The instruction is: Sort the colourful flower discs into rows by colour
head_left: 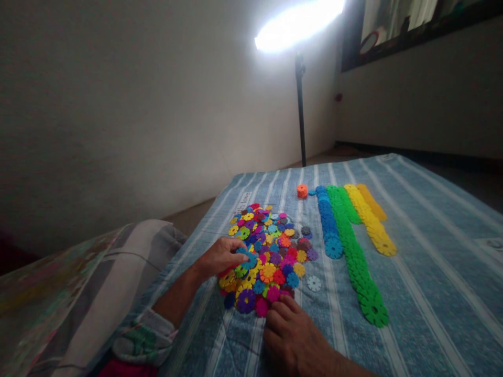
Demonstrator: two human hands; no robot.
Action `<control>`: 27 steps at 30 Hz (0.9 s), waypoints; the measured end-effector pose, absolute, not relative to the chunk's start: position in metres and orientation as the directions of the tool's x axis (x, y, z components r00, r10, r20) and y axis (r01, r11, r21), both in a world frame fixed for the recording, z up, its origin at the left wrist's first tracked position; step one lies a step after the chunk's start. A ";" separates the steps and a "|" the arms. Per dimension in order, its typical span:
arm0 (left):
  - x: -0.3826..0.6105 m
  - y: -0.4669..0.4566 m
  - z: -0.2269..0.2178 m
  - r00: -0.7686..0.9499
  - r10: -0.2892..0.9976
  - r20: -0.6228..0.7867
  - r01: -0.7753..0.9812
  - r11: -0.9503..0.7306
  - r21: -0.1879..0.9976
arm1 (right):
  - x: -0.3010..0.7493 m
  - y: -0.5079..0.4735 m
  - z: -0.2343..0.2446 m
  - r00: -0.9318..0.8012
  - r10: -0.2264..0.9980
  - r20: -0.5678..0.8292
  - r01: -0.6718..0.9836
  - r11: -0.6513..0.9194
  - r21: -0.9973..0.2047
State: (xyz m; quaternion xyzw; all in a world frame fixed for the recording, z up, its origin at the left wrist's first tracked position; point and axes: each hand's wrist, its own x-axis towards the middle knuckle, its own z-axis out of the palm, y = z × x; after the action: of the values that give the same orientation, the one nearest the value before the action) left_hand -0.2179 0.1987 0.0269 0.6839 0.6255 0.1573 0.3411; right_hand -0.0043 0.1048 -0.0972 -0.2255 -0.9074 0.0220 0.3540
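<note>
- Across the striped cloth (432, 251), a strip of fabric runs between the mixed disc pile (267, 242) and the rows; more cloth extends to their right.
- Five overlapping rows: one blue row (328, 222), two green rows (356, 262), one yellow row (369, 222), one orange-yellow row (372, 201).
- One orange stack (302, 191) near their far end; one pale disc (314, 284) beside the pile.
- Left hand (223, 255) pinches one blue disc (250, 261) at the pile's left side.
- Right hand (294, 335), fingers curled, at the pile's near edge; its grasp cannot be told.
</note>
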 end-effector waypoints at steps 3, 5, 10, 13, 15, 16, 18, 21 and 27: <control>-0.203 0.199 0.028 0.200 0.965 -0.172 0.745 -0.036 0.666 | -0.006 0.106 -0.101 -0.640 0.411 0.649 0.386 0.903 -0.191; -0.191 0.201 0.026 0.206 0.960 -0.188 0.718 -0.018 0.696 | -0.007 0.106 -0.102 -0.629 0.409 0.661 0.392 0.901 -0.185; -0.143 0.210 0.023 0.298 0.951 -0.081 0.712 -0.166 0.682 | -0.010 0.105 -0.102 -0.627 0.383 0.678 0.396 0.907 -0.146; -0.103 0.221 0.020 0.429 0.903 -0.017 0.705 -0.322 0.632 | -0.011 0.106 -0.102 -0.600 0.351 0.719 0.396 0.911 -0.114; -0.078 0.230 0.015 0.491 0.871 0.004 0.685 -0.389 0.616 | -0.011 0.107 -0.102 -0.575 0.345 0.742 0.414 0.905 -0.101; -0.066 0.234 0.011 0.504 0.864 0.004 0.690 -0.405 0.600 | -0.011 0.107 -0.102 -0.577 0.346 0.740 0.415 0.904 -0.099; -0.048 0.242 0.004 0.521 0.854 0.008 0.712 -0.440 0.547 | -0.011 0.106 -0.101 -0.606 0.352 0.713 0.402 0.909 -0.107; -0.031 0.252 -0.006 0.532 0.846 0.036 0.737 -0.483 0.473 | -0.011 0.105 -0.100 -0.634 0.372 0.678 0.388 0.911 -0.137; -0.024 0.262 -0.011 0.604 0.792 0.088 0.714 -0.587 0.383 | -0.007 0.103 -0.093 -0.660 0.386 0.644 0.386 0.910 -0.150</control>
State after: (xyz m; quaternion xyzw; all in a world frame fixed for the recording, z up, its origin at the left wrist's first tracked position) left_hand -0.0240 0.2624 -0.0111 0.8817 0.4271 0.1257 0.1561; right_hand -0.0071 0.1028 -0.0929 -0.2116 -0.9112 0.0000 0.3535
